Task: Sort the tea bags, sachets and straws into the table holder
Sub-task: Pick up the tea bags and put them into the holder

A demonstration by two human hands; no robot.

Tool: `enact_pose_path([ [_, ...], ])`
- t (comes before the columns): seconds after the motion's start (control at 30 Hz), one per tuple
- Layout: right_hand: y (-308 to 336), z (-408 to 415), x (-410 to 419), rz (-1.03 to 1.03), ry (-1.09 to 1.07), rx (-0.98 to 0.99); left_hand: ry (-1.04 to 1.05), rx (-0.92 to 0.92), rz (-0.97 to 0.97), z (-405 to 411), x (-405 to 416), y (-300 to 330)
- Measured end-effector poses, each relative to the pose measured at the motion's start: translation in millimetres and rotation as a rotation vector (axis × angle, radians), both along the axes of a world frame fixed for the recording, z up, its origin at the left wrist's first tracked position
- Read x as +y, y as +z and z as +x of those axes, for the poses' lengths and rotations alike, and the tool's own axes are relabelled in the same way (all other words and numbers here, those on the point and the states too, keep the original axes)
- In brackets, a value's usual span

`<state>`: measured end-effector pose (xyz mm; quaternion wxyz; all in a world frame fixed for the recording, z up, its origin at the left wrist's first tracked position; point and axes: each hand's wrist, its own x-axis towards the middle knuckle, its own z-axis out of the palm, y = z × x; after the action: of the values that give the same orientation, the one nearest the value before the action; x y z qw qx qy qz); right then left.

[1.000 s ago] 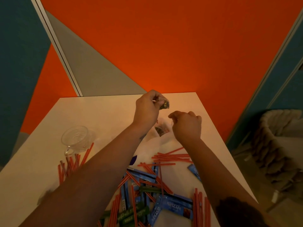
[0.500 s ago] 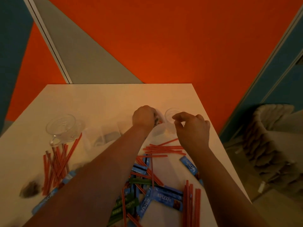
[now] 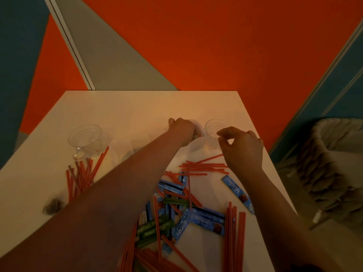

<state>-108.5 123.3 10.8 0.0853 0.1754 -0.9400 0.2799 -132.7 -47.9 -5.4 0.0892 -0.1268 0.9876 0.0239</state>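
Note:
My left hand (image 3: pixel 181 130) reaches to the back of the white table (image 3: pixel 127 107) with its fingers curled down into a clear holder cup (image 3: pixel 199 129). The tea bag it carried is hidden behind its knuckles. My right hand (image 3: pixel 242 146) hovers beside a second clear cup (image 3: pixel 215 125), fingers loosely curled, thumb and forefinger apart, holding nothing. Red straws (image 3: pixel 204 166) lie fanned below both hands. Blue sachets (image 3: pixel 208 220) and green sachets (image 3: pixel 155 228) are heaped near the front. A loose dark tea bag (image 3: pixel 52 206) lies at the left.
A clear glass mug (image 3: pixel 86 138) stands at the left with more red straws (image 3: pixel 80 177) below it. Another bundle of straws (image 3: pixel 234 232) lies at the front right. A woven basket (image 3: pixel 334 163) stands on the floor past the table's right edge.
My left hand came down from above the table with the tea bag and sank into the clear cup. My right hand opened a little and moved right. The view tilted down.

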Motion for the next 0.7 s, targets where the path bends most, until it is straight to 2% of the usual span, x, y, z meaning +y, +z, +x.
enact_pose_path([
  [0.17,6,6,1,-0.036,0.024,-0.008,-0.029,0.063,0.069,11,-5,13],
  [0.33,12,22,-9,-0.063,0.048,-0.001,-0.101,0.281,0.051,32,-21,33],
  [0.57,19,51,-33,-0.162,0.138,-0.039,-0.084,0.454,0.29,87,-55,58],
  [0.7,19,71,-51,-0.133,0.204,-0.065,-0.027,0.503,0.339,129,-73,65],
])
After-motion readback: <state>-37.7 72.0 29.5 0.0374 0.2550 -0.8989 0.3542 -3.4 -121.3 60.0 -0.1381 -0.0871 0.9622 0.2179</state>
